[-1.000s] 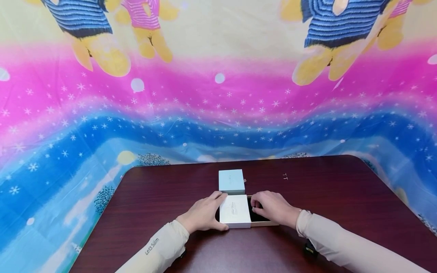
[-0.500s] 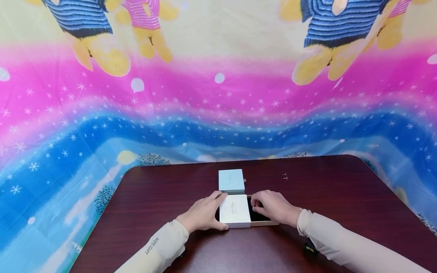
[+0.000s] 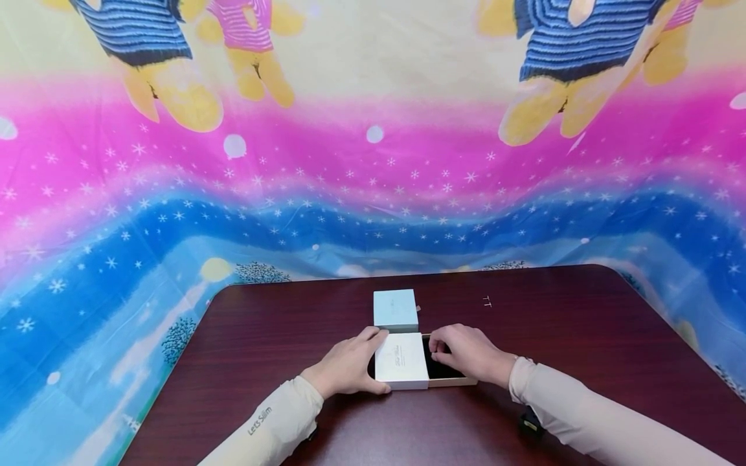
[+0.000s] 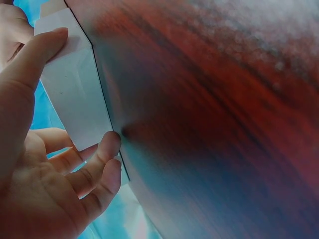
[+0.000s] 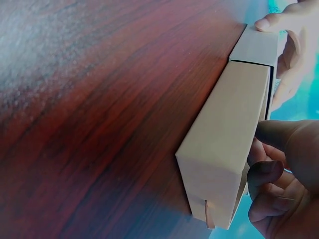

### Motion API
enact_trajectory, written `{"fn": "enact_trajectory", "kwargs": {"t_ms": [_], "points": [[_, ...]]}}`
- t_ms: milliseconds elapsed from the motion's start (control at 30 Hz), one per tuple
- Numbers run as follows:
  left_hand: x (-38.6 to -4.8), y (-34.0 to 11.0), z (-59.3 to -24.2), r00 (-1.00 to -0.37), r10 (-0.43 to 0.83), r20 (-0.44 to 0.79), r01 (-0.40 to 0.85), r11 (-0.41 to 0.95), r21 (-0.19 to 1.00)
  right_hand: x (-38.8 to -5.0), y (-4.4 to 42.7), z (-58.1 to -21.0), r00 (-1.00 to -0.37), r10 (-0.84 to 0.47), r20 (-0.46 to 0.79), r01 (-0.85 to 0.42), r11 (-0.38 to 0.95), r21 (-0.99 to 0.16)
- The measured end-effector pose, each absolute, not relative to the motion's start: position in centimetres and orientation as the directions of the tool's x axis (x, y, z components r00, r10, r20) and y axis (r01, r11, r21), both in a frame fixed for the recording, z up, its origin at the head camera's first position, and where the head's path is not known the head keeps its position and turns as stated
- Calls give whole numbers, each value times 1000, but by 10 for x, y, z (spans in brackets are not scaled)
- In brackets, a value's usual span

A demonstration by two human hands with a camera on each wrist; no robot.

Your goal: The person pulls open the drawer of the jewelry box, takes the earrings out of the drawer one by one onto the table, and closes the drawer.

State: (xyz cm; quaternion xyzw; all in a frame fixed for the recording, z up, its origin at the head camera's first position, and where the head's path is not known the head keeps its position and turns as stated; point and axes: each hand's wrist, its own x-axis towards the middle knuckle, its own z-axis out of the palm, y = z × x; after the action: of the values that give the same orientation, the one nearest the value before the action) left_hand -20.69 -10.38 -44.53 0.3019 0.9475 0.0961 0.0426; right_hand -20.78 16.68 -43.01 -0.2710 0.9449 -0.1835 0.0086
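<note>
A white drawer box (image 3: pixel 401 359) with faint printed lettering lies on the table, its tan-sided drawer (image 5: pixel 219 119) pulled partway out to the right. The drawer's inside (image 3: pixel 447 366) is black. At the sleeve's left end my left hand (image 3: pixel 344 364) grips it, thumb on the near side and fingers at the far side and end. My right hand (image 3: pixel 469 353) has its curled thumb and fingertips down inside the drawer. Whether they pinch anything there is hidden. A short ribbon tab (image 5: pixel 210 215) hangs from the drawer's outer end.
Just behind stands a second, pale blue-white box (image 3: pixel 395 308), with a small tab on its right side. Two tiny T-shaped pieces (image 3: pixel 487 301) lie farther right on the dark red-brown table (image 3: pixel 559 317). A patterned cloth (image 3: pixel 373 194) hangs around the table's back and sides.
</note>
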Motion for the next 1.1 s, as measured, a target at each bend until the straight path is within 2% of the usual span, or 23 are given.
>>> {"fn": "enact_trajectory", "kwargs": {"t_ms": [1100], "points": [[-206,-104,-446,-814,580,-18,563,797,219,-207,172,-428,-859,-502,102,-499,774,-389]]}}
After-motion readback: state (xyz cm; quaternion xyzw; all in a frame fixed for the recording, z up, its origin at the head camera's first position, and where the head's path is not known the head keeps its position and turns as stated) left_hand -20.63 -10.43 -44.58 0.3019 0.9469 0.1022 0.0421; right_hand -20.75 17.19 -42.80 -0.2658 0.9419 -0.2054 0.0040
